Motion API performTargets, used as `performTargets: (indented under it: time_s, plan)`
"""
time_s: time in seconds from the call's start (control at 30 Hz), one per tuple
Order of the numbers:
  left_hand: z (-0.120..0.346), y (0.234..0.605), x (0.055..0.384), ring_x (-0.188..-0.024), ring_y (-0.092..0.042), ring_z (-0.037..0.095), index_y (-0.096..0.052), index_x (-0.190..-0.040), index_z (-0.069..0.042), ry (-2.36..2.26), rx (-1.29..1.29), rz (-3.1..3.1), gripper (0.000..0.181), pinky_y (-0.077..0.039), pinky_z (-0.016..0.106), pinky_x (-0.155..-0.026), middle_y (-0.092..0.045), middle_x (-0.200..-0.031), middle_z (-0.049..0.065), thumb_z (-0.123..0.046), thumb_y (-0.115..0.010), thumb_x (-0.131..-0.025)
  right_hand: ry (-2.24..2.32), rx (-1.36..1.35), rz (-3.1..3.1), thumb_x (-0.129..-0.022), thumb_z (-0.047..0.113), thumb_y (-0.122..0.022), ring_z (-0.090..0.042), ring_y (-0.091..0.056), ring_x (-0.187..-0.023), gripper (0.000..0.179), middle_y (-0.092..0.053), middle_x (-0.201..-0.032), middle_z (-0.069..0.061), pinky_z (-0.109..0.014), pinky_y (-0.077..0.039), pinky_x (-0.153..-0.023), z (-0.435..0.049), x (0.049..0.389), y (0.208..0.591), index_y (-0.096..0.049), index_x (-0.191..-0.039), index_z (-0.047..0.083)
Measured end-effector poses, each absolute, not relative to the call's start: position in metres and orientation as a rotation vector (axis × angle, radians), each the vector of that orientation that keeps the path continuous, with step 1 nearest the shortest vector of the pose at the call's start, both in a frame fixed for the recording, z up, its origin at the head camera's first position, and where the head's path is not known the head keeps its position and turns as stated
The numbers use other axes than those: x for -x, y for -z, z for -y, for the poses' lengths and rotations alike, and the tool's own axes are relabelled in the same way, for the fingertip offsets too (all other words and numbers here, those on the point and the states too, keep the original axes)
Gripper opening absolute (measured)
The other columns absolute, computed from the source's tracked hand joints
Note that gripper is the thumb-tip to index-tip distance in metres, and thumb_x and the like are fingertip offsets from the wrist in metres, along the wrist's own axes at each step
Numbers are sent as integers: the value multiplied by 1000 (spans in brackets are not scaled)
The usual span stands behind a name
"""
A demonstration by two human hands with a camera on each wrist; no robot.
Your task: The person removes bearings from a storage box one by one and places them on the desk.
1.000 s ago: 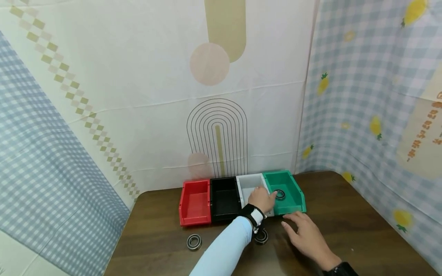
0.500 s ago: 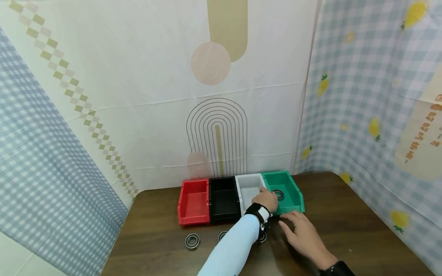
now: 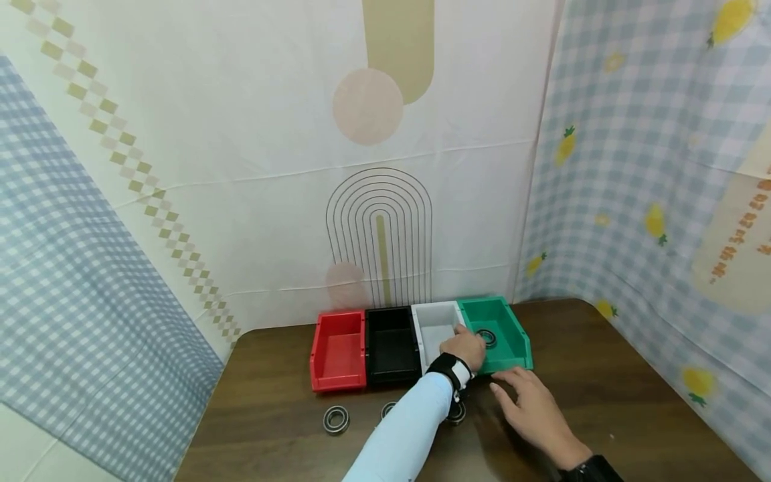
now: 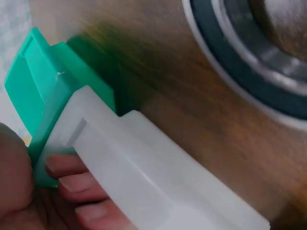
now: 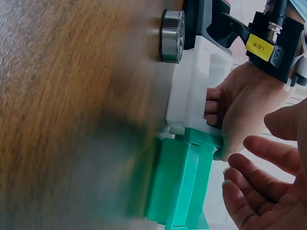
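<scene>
My left hand (image 3: 467,349) straddles the border of the white bin (image 3: 430,320) and the green bin (image 3: 510,338). Its fingers (image 4: 79,182) curl inside the white bin, with the thumb on the green side, gripping the walls between them. A ball bearing (image 3: 485,339) lies in the green bin beside that thumb. My right hand (image 3: 536,415) hovers at the front of the green bin, fingers loosely bent and holding nothing; the right wrist view shows its fingertips apart from the green bin (image 5: 180,182). Another bearing (image 3: 456,413) sits under my left wrist, partly hidden.
A red bin (image 3: 338,365) and a black bin (image 3: 391,345) stand left of the white one. On the brown table (image 3: 271,402) lie a bearing (image 3: 336,420) in front of the red bin and one more bearing (image 3: 388,408), mostly behind my left forearm.
My left hand and forearm have shifted slightly right along the bins, uncovering part of a bearing on the table. Over the last half second both hands have stayed nearly still.
</scene>
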State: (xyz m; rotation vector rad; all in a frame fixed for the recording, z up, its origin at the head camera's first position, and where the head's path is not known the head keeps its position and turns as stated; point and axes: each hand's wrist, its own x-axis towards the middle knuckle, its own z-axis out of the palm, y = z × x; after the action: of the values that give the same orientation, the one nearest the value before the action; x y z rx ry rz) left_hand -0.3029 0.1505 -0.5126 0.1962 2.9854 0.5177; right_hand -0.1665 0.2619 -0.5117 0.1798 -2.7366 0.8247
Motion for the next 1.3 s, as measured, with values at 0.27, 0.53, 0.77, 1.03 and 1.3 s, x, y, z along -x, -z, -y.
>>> performTargets:
  time_s: [0.27, 0.53, 0.77, 1.03, 1.3]
  plan:
    - [-144, 505, 294, -65, -66, 25, -50, -135, 6, -603, -212, -2969, 51, -55, 39, -68, -71, -75, 13, -40, -37, -116, -803, -199, 2724, -103, 24, -71, -32, -68, -116, 22, -74, -116, -5, -57, -56, -96, -265, 174, 515, -78, -119, 10]
    - [-141, 499, 290, -56, -58, 23, -51, -131, 4, -690, -212, -2935, 48, -46, 36, -56, -65, -67, 10, -40, -39, -116, -791, -248, 2671, -103, 19, -71, -34, -68, -114, 20, -75, -114, -8, -58, -55, -96, -269, 187, 520, -78, -118, 7]
    - [-139, 494, 287, -51, -54, 21, -52, -130, 3, -701, -179, -2956, 46, -43, 34, -53, -61, -62, 7, -39, -39, -115, -780, -236, 2674, -103, 16, -71, -38, -67, -115, 22, -74, -118, -14, -60, -55, -96, -276, 201, 528, -77, -120, 3]
    - [-146, 502, 286, -54, -59, 22, -51, -132, 3, -648, -185, -2965, 47, -49, 35, -56, -66, -66, 10, -39, -39, -116, -735, -226, 2668, -102, 12, -69, -45, -67, -117, 26, -73, -120, -22, -63, -54, -97, -287, 212, 536, -74, -121, -5]
    - [-152, 514, 300, -58, -64, 23, -49, -136, 1, -560, -184, -2990, 49, -53, 37, -61, -70, -72, 10, -42, -36, -116, -734, -248, 2645, -101, 8, -69, -47, -67, -116, 25, -71, -122, -26, -64, -54, -97, -287, 232, 539, -72, -120, -7]
